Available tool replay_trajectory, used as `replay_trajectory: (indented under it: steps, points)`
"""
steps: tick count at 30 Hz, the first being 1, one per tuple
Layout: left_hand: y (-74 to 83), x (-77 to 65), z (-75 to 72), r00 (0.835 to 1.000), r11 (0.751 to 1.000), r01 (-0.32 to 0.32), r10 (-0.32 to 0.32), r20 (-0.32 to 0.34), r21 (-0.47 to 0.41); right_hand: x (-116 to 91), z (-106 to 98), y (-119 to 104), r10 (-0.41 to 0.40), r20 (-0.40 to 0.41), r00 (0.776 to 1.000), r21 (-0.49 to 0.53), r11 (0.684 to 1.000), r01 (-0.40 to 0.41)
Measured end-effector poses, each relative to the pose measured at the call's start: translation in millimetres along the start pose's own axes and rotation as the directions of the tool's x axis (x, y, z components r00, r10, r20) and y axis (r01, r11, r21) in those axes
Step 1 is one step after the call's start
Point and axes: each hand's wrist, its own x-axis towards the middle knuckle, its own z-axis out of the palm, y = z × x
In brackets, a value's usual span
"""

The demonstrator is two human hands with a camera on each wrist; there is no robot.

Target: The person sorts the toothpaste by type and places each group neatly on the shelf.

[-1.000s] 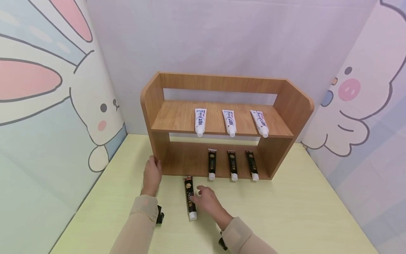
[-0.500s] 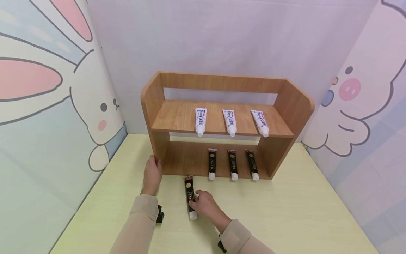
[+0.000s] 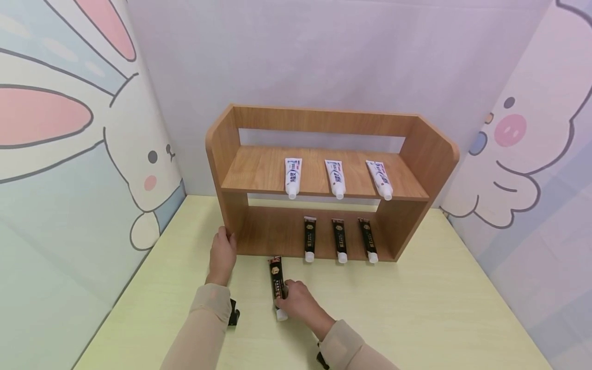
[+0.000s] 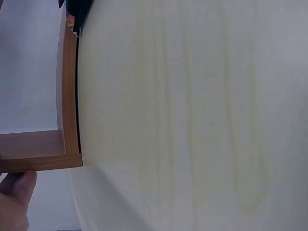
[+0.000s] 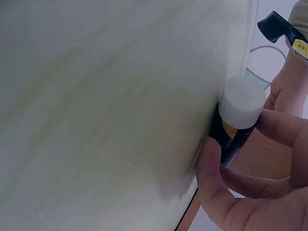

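A black toothpaste tube [image 3: 276, 277] lies on the table in front of the wooden shelf [image 3: 223, 154], its white cap toward me. My right hand [image 3: 301, 304] pinches it near the cap. In the right wrist view, the thumb is on one side of the tube and the fingers on the other, just below the white cap [image 5: 242, 102]. My left hand [image 3: 222, 257] holds the lower front edge of the shelf's left side panel. In the left wrist view, part of that hand [image 4: 17, 202] shows against the panel's edge [image 4: 43, 162]; the other fingers are mostly hidden.
On the upper board [image 3: 265, 169] lie three white toothpaste tubes [image 3: 335, 177], caps forward. Three more black tubes [image 3: 339, 239] lie on the lower board, right of its left part. Cartoon-printed cloth walls [image 3: 139, 180] stand around the pale table [image 3: 439, 308].
My right hand has come slightly down to the tube, and its fingers have closed round it near the cap. The left hand stays at the shelf panel.
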Motion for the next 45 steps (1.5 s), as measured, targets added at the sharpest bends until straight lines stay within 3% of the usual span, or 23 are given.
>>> replay_trajectory:
  steps: [16, 35, 45]
  points:
    - [-2.9, 0.6, 2.4, 0.999, 1.000, -0.021, 0.021, -0.026, 0.006, 3.2, 1.3, 0.8, 0.029, 0.034, 0.999, 0.053, 0.998, -0.031]
    - [-3.8, -0.3, 2.7, 0.999, 1.000, -0.012, 0.012, -0.031, 0.009, -0.3, -4.4, -0.1, 0.052, 0.047, 0.998, 0.244, 0.968, -0.062]
    - [-2.9, 0.1, 1.4, 0.999, 1.000, -0.017, 0.017, -0.029, 0.003, -2.5, -11.9, -10.8, 0.048, 0.062, 0.997, 0.259, 0.964, -0.062]
